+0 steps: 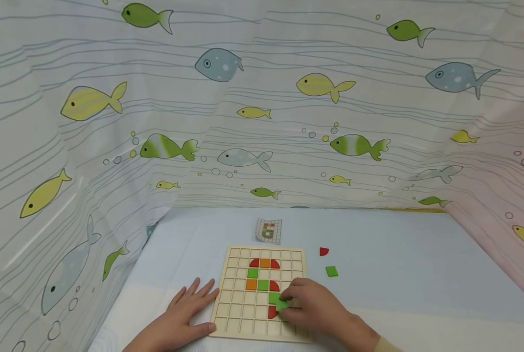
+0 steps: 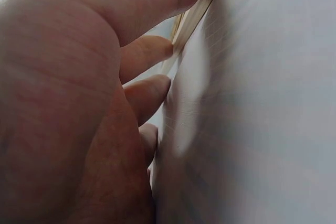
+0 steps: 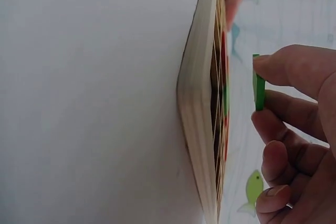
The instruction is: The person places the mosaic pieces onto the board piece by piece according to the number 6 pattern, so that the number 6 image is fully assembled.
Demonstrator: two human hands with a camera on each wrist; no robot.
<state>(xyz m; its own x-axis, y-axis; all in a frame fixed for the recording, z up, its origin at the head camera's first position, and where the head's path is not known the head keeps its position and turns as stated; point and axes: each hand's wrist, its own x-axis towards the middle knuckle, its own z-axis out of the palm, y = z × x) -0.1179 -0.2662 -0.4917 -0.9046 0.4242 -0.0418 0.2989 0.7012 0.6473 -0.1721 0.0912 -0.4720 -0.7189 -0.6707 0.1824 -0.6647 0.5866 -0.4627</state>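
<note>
A wooden grid board (image 1: 247, 311) lies on the table in the head view. Red quarter-round, orange and green square tiles fill some of its cells. My right hand (image 1: 316, 302) pinches a green square tile (image 3: 259, 85) between thumb and fingertips over the right part of the board. In the right wrist view that tile is held apart from the board's surface, its other fingers curled below. My left hand (image 1: 184, 313) has its fingers spread, with thumb and fingertips touching the board's left edge. The left wrist view shows the thumb (image 2: 157, 3) against the wooden rim.
A small pattern card (image 1: 268, 231) with a tile design lies behind the board. To the board's right are a loose red quarter-round tile (image 1: 324, 251) and a loose green square tile (image 1: 331, 271). A fish-printed sheet (image 1: 288, 161) hangs around the back and sides.
</note>
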